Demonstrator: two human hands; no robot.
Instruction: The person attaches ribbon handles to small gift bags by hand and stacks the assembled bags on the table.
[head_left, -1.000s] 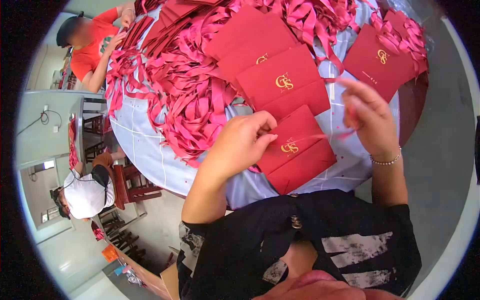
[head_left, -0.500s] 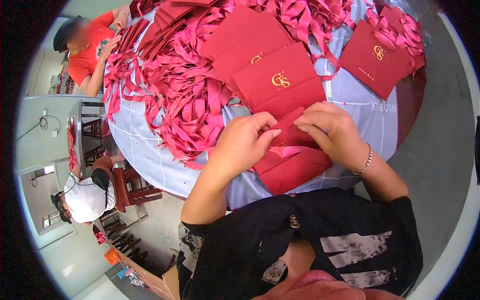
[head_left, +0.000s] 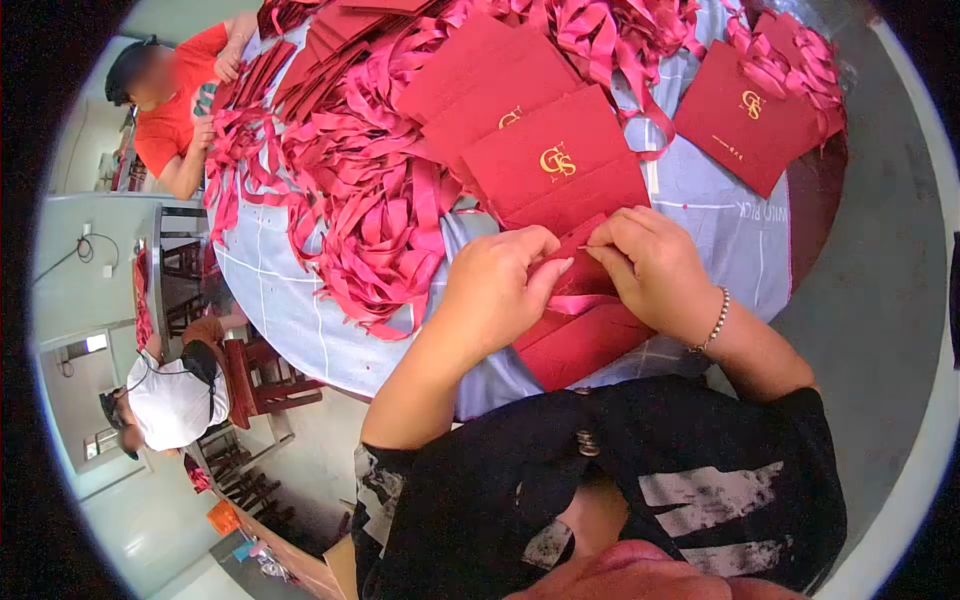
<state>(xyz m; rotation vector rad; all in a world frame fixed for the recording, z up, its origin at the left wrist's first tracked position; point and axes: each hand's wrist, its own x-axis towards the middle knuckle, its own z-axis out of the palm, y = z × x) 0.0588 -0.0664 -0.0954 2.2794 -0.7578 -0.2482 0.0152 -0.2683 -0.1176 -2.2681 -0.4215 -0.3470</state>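
A red card envelope (head_left: 590, 345) lies at the table's near edge, a pink ribbon (head_left: 585, 303) across it. My left hand (head_left: 500, 280) pinches at the envelope's upper left edge. Facing it, my right hand (head_left: 650, 265) has thumb and forefinger pressed together close to the left fingertips, on what looks like a thin bit of ribbon. The fingers partly hide the envelope's top. Just beyond the hands are overlapping red envelopes (head_left: 555, 155) with gold lettering.
A heap of pink ribbons (head_left: 370, 200) covers the left of the round table (head_left: 262, 262). Another envelope (head_left: 745, 125) with ribbons lies at the right. Stacked red envelopes (head_left: 330, 50) are at the far left, beside a person in orange (head_left: 180, 110). A person in white (head_left: 180, 400) sits farther off.
My right hand has come in from the right, bringing the ribbon over the envelope, and now meets my left hand. Since half a second ago both hands have shifted only slightly.
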